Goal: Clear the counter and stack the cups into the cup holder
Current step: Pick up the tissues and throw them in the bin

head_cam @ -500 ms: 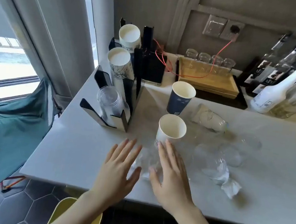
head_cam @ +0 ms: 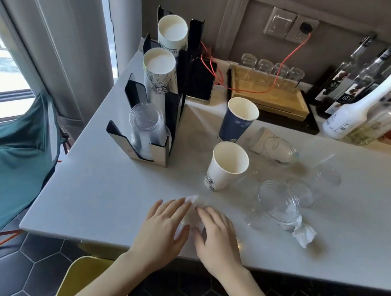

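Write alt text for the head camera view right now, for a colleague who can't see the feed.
Both hands, left hand and right hand, close around a crumpled clear plastic piece at the near edge of a white counter. Beyond stand a white paper cup, a blue paper cup and a black cup holder with stacked cups; clear cups lie scattered to the right.

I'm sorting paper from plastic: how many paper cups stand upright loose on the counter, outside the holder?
2. A blue cup stands near the wooden tray, and a white cup stands just in front of it. A third paper cup lies on its side inside a clear one, so it isn't counted.
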